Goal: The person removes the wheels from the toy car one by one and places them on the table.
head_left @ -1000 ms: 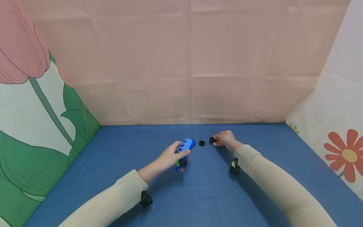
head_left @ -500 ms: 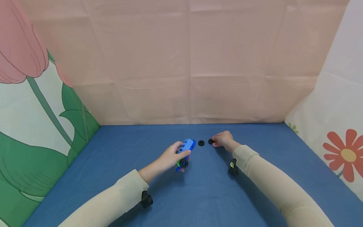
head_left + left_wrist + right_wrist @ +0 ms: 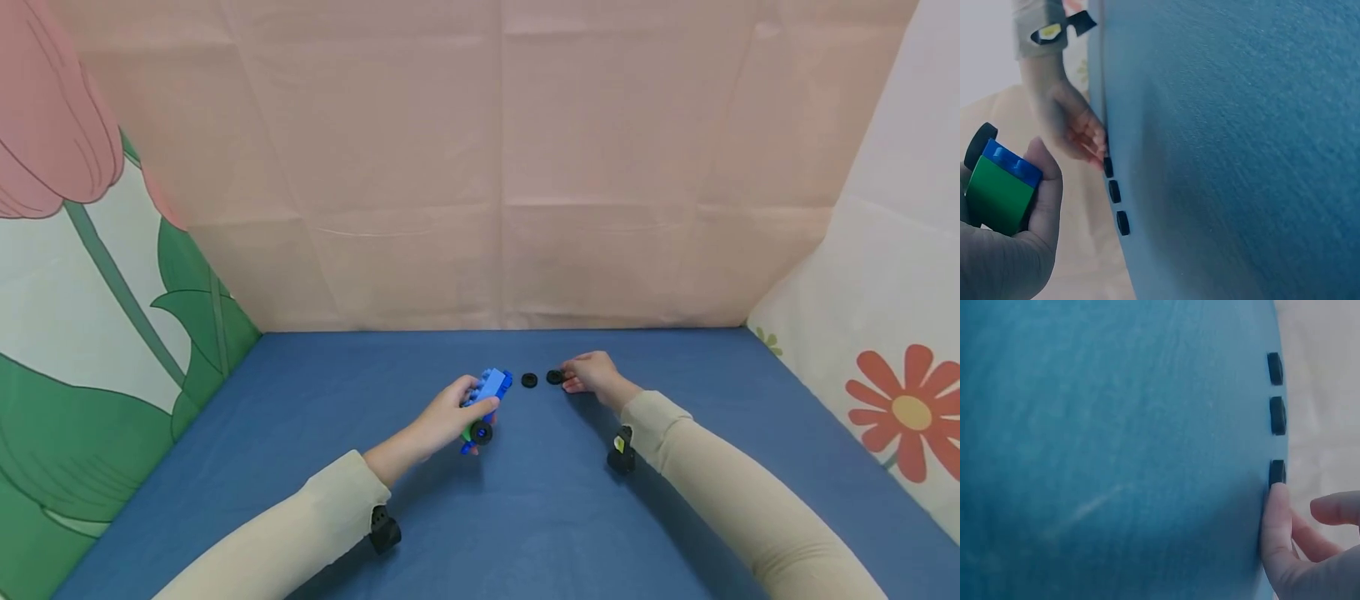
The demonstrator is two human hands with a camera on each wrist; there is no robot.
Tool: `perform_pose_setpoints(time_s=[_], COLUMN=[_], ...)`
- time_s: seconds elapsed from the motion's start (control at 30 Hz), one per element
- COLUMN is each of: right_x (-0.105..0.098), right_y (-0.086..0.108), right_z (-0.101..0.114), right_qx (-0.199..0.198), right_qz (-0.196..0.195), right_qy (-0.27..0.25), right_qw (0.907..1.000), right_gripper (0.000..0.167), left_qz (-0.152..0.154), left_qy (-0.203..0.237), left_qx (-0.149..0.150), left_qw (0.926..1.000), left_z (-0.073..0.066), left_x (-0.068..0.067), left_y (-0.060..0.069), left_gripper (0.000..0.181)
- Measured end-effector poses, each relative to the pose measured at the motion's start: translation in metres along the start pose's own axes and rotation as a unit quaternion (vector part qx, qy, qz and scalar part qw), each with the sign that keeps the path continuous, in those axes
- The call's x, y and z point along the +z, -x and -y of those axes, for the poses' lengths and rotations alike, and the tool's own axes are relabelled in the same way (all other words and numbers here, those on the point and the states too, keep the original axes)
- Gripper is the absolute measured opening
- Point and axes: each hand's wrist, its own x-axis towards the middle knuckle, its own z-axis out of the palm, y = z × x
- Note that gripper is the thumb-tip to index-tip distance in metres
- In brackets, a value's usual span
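Note:
In the head view my left hand (image 3: 448, 417) grips a toy of blue and green blocks (image 3: 492, 384) with a black wheel (image 3: 482, 432), held above the table. The left wrist view shows its green block (image 3: 999, 195) between thumb and fingers. My right hand (image 3: 600, 375) is low over the cloth, with a fingertip touching the edge of a loose black wheel (image 3: 555, 377). Another black wheel (image 3: 529, 380) lies just left of it. Three loose wheels stand in a row in the right wrist view, the nearest (image 3: 1277, 470) at my fingertip; another finger is raised apart from it.
A blue cloth (image 3: 540, 517) covers the table, and a pinkish backdrop (image 3: 495, 167) rises along its back edge. Printed floral cloth (image 3: 795, 275) hangs at the right, with a green-leaf pattern (image 3: 75, 433) at the left.
The wheel at my right hand has moved slightly forward toward me and a little closer to its neighbour. My left hand keeps its grip on the toy with little movement.

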Motion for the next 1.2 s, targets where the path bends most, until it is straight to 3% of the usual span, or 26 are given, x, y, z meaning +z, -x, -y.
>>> perform_pose_setpoints(time_s=[0.27, 0.53, 0.9, 1.03, 1.2], right_x=[0.008, 0.020, 0.032, 0.037, 0.044], right_y=[0.019, 0.047, 0.070, 0.078, 0.091], right_z=[0.014, 0.032, 0.043, 0.043, 0.045], right_qx=[-0.039, -0.086, -0.112, -0.137, -0.192], right_qz=[0.001, 0.072, 0.133, 0.188, 0.266], right_qy=[0.017, 0.037, 0.063, 0.083, 0.130], right_qw=[0.9991, 0.9930, 0.9827, 0.9691, 0.9358], right_gripper=[0.036, 0.035, 0.029, 0.025, 0.027], left_qz=[-0.010, -0.006, -0.007, -0.006, 0.001], left_qy=[0.010, 0.029, 0.021, 0.022, 0.027], left_qx=[0.008, 0.014, 0.003, 0.008, 0.014], left_qw=[0.9999, 0.9995, 0.9998, 0.9997, 0.9995], left_z=[-0.001, -0.008, -0.006, -0.007, -0.008], left_x=[0.002, -0.002, -0.004, -0.005, -0.004], left_y=[0.000, -0.003, -0.003, -0.005, -0.005], left_gripper=[0.047, 0.047, 0.047, 0.048, 0.048])
